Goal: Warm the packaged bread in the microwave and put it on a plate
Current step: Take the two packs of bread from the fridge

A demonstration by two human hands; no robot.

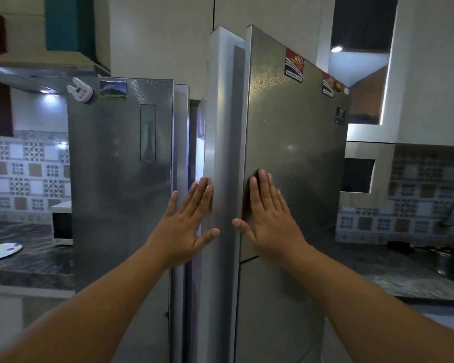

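Bread not visible; we judge it lies inside the fridge. Our left hand (188, 221) and right hand (268, 218), both flat and released, press the right door (294, 153), apparently swinging it.

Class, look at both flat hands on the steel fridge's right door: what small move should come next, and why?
Probably push the silver right fridge door shut: the left hand and right hand lie flat on it, it stands ajar, and light shows in the gap.
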